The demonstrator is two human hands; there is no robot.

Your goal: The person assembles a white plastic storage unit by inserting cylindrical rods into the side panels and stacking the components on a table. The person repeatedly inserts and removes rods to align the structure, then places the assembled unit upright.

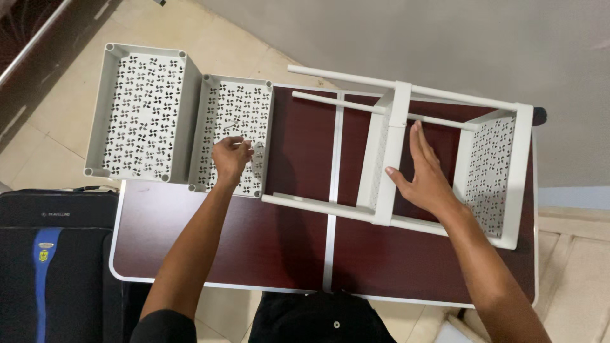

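Here, a dark red-brown table (286, 248) with a white rim and a white centre strip is seen from above; on its right half a partly built white rack (445, 159) is laid on its side, made of slim poles and perforated shelves. The right hand (424, 178) is pressed flat against the rack, fingers straight and spread, thumb beside the middle shelf (384, 159); its grip is apart, nothing being clasped. The end shelf (502, 171) is seen further right, joined to the same poles. A loose perforated tray (234, 136) is lying at the table's left edge; the left hand (230, 159) is laid on it with fingers curled inward (whether anything small is pinched cannot be told). Just beside that tray, touching it or nearly so, a second, larger tray (141, 114) is seen jutting out past the table over the tiled floor (63, 114). A black bag (51, 267) with a blue stripe is standing at the lower left.
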